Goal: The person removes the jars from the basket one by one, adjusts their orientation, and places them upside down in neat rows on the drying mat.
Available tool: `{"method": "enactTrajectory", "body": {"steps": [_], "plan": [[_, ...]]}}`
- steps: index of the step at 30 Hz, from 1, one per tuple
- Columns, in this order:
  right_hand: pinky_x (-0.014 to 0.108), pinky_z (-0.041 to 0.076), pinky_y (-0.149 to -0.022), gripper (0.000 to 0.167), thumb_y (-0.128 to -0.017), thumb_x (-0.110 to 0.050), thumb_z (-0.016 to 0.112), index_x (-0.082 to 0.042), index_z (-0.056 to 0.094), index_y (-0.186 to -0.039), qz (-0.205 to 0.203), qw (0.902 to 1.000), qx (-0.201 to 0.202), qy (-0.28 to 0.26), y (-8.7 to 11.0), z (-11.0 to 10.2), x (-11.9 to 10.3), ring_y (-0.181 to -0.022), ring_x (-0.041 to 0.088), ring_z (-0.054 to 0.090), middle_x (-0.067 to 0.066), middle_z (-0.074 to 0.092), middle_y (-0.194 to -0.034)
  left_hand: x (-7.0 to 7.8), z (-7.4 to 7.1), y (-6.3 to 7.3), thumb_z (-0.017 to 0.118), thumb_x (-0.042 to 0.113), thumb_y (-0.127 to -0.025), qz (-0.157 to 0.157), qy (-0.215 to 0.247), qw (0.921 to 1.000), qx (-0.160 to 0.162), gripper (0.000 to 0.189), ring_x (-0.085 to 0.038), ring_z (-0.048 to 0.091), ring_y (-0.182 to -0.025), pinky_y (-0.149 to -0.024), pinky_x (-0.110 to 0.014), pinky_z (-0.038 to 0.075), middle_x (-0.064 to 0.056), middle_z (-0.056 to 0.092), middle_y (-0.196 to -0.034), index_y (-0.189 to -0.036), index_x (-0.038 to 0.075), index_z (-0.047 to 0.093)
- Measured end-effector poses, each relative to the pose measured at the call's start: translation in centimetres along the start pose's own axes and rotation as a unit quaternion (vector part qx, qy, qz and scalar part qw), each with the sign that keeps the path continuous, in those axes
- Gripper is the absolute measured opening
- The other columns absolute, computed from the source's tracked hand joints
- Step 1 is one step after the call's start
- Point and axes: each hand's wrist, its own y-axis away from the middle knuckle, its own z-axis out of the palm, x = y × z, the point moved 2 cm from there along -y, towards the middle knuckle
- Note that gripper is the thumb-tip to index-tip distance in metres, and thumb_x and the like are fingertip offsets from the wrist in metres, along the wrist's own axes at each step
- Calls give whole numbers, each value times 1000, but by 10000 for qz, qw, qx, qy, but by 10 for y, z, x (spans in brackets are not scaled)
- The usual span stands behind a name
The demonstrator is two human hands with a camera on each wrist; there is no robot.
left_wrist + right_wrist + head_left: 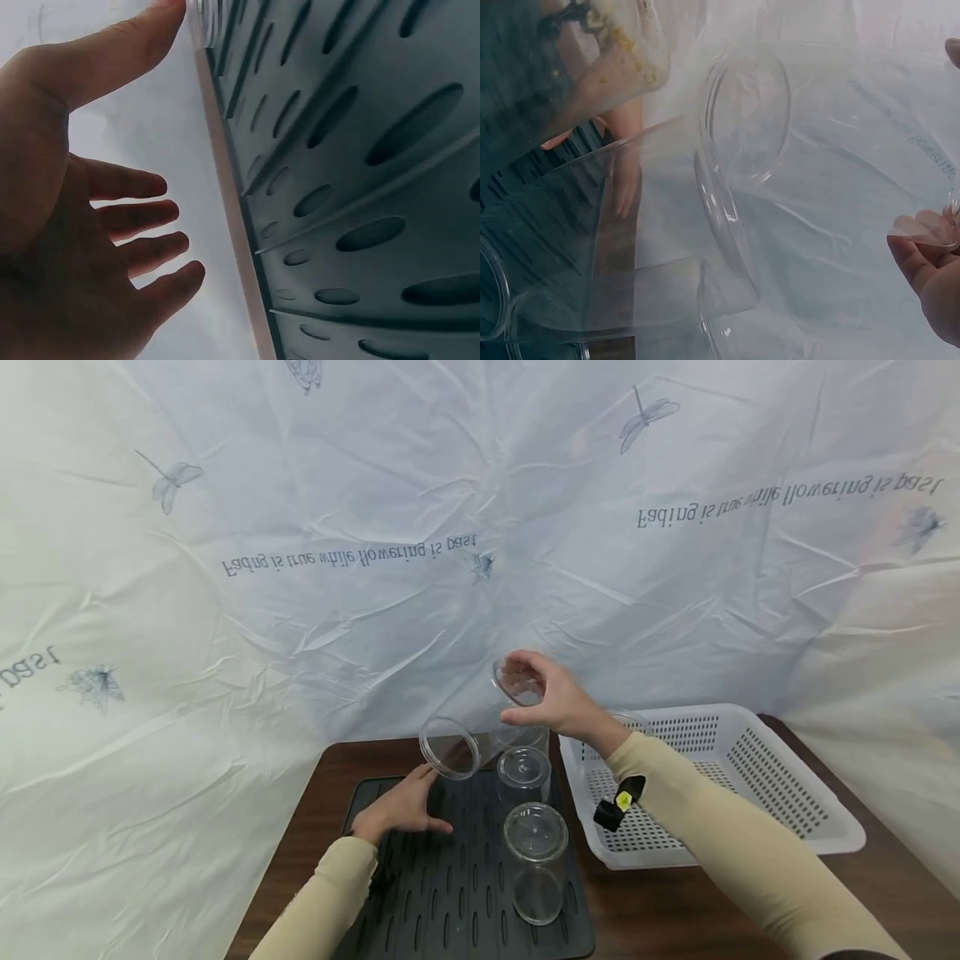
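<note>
My right hand (553, 695) is raised over the back of the dark mat and grips the upper end of a clear cylindrical jar (472, 731). The jar is tilted, its ringed rim facing down and left. In the right wrist view, curled fingers (922, 244) show at the right edge. Just below that rim, my left hand (405, 802) is spread with thumb and fingers apart, its fingertips close to the jar. The left wrist view shows this hand (82, 202) with nothing in the palm. Several clear jars stand along the mat's right side, including a near one (536, 860) and another behind (523, 768).
A dark slotted drying mat (442, 893) lies on the brown wooden table (300, 852). At its right stands a white perforated basket (817, 827), with a clear rounded thing (632, 720) at its back left corner. A pale printed sheet (375, 635) hangs behind and around the table.
</note>
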Motion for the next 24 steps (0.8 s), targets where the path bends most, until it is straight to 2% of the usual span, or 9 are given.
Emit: {"method": "enactTrajectory", "body": {"steps": [8, 15, 24], "plan": [[45, 47, -100, 84, -73, -23, 86, -6, 43, -142, -142, 9984, -188, 521, -7, 10, 0, -115, 29, 58, 14, 59, -128, -1, 9, -2, 84, 46, -73, -46, 93, 9997, -212, 113, -37, 26, -145, -108, -55, 38, -17, 18, -161, -158, 12, 17], [42, 48, -99, 89, -71, -28, 88, -7, 42, -145, -190, 9944, -397, 965, -14, 17, -3, -121, 25, 56, 9, 58, -131, -4, 11, -3, 85, 46, -72, -112, 140, 9994, -292, 116, -36, 22, -147, -110, -53, 36, -15, 14, -162, -158, 14, 15], [39, 50, -97, 91, -71, -33, 88, -5, 42, -144, -164, 9885, -728, 1313, -20, 26, 0, -120, 24, 57, 10, 57, -133, -8, 22, -4, 87, 46, -70, -229, 250, 9987, -389, 118, -36, 22, -147, -112, -54, 34, -16, 14, -162, -158, 13, 16]]}}
